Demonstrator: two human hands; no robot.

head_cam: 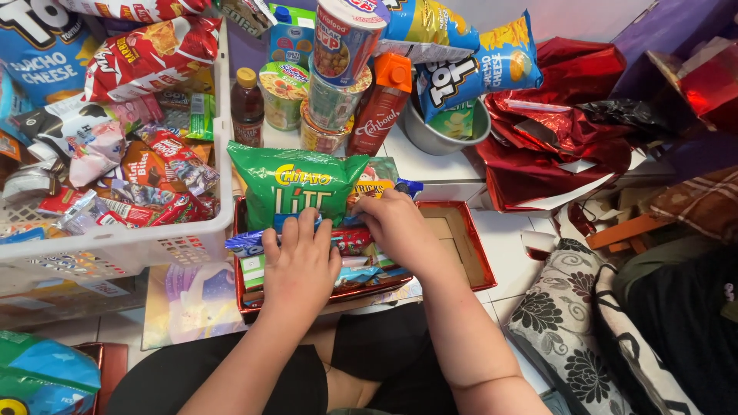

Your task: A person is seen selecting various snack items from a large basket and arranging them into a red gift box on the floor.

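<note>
A shallow red cardboard box (470, 247) lies on the floor in front of my knees, its left part filled with snack packets. A green chip bag (296, 183) stands upright at the box's far left. My left hand (298, 265) rests palm down on the packets just below that bag, fingers on a blue wrapper (247, 243). My right hand (397, 227) presses on small packets beside the green bag, fingers curled toward an orange packet (370, 189). The right part of the box shows bare cardboard.
A white plastic basket (115, 250) full of snack packets stands at the left. Behind the box are a dark bottle (247, 107), stacked cup noodles (338, 69), a red carton (382, 104) and a grey bowl (430, 138). Crumpled red foil (550, 131) lies right; a patterned cushion (569, 330) is near right.
</note>
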